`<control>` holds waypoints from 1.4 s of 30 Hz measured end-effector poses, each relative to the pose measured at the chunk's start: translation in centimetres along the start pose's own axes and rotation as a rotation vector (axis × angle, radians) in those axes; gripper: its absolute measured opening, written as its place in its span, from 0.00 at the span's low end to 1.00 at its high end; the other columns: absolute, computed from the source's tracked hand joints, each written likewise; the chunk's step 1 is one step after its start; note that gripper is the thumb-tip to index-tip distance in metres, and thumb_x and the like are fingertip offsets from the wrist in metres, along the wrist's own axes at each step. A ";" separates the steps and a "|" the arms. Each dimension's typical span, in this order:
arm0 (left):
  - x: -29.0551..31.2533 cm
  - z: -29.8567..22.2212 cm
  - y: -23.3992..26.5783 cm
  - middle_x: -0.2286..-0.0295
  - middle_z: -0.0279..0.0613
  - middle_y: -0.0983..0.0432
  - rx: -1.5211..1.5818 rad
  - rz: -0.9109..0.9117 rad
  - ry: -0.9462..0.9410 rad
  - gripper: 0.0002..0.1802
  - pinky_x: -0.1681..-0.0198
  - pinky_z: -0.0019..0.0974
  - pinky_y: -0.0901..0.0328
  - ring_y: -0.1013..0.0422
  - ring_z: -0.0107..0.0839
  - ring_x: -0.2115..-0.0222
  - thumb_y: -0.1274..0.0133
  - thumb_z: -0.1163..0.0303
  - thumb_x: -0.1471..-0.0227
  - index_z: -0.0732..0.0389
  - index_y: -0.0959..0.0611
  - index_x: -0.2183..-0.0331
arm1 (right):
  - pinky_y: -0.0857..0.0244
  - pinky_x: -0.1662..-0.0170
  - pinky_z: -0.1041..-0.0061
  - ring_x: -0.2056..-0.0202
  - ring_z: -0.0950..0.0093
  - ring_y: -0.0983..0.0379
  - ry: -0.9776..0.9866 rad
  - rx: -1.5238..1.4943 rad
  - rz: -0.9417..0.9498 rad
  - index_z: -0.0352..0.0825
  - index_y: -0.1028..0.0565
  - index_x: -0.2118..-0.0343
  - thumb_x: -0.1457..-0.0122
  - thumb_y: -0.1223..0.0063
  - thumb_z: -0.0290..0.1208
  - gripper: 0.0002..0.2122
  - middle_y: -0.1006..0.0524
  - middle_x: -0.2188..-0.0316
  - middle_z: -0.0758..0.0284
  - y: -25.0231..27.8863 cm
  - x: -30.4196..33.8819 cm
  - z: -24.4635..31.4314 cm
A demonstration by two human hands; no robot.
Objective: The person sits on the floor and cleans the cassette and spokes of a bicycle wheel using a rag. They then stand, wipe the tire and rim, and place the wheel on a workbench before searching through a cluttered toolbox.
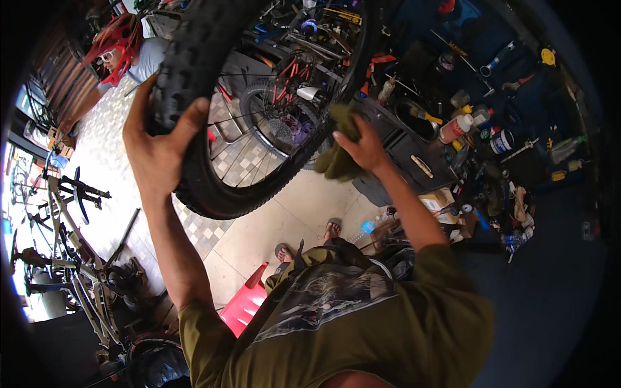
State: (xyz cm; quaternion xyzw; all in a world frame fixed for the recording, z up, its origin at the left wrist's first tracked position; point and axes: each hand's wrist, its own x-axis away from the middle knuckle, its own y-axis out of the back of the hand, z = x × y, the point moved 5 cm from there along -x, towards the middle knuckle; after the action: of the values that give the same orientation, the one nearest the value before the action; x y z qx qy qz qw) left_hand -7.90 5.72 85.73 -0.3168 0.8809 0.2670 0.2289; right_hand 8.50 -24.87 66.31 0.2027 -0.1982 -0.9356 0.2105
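A bicycle wheel with a black knobby tyre (220, 202) is held up in front of me, tilted, its spokes and hub crossing the upper middle. My left hand (158, 139) grips the tyre on its left side, thumb across the tread and fingers round the outer side. On the right, my right hand (365, 145) clasps a dark green cloth (336, 161) against or close to the wheel's right edge. Part of the cloth is hidden by the fingers. Whether it presses on the rim or the tyre I cannot tell.
Left stands a bare bicycle frame (81, 258); below it sits a red plastic stool (244, 304). Bottles, including a white one (456, 128), and tools crowd the dark workbench (394, 145) at right. At upper left is another person in a red helmet (119, 45).
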 end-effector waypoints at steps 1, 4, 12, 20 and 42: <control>-0.6 0.6 0.0 0.68 0.47 0.20 0.006 -0.001 0.007 0.38 0.63 0.31 0.31 0.25 0.30 0.69 0.29 0.60 0.59 0.73 0.24 0.51 | 0.34 0.51 0.73 0.56 0.73 0.27 -0.053 -0.105 -0.154 0.31 0.30 0.47 0.42 0.41 0.37 0.23 0.23 0.55 0.63 -0.1 2.0 -4.6; -1.3 1.7 -0.1 0.65 0.49 0.21 0.065 -0.014 0.099 0.36 0.61 0.31 0.30 0.25 0.31 0.68 0.32 0.60 0.55 0.74 0.25 0.50 | 0.32 0.51 0.72 0.56 0.70 0.26 -1.040 -0.720 -0.151 0.31 0.25 0.58 0.42 0.43 0.32 0.12 0.22 0.60 0.63 -3.9 8.8 -18.3; -2.6 3.7 1.1 0.57 0.51 0.23 -0.014 -0.073 0.188 0.40 0.49 0.34 0.35 0.26 0.36 0.58 0.34 0.57 0.54 0.73 0.28 0.46 | 0.31 0.56 0.63 0.59 0.60 0.24 -0.180 -0.267 -0.490 0.31 0.30 0.52 0.42 0.43 0.28 0.16 0.22 0.60 0.60 2.2 -7.0 -18.7; -2.5 3.1 0.9 0.55 0.51 0.23 -0.086 -0.151 0.231 0.45 0.49 0.35 0.35 0.26 0.36 0.58 0.34 0.57 0.56 0.73 0.30 0.43 | 0.34 0.50 0.54 0.51 0.45 0.31 -0.124 0.403 -0.691 0.26 0.40 0.43 0.37 0.53 0.40 0.25 0.30 0.51 0.42 -2.5 -11.9 -22.8; 0.2 3.6 1.4 0.65 0.52 0.22 -0.129 -0.065 0.057 0.46 0.53 0.37 0.35 0.26 0.37 0.62 0.30 0.52 0.65 0.71 0.25 0.49 | 0.39 0.41 0.57 0.42 0.48 0.37 0.111 0.244 0.198 0.32 0.41 0.36 0.41 0.47 0.31 0.30 0.37 0.40 0.47 -23.0 9.7 -13.8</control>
State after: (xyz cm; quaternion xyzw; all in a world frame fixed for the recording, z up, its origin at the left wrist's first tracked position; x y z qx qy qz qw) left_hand -8.15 8.78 83.33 -0.3666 0.8573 0.3067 0.1913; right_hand -0.40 -14.28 41.34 0.2574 -0.3173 -0.8667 0.2863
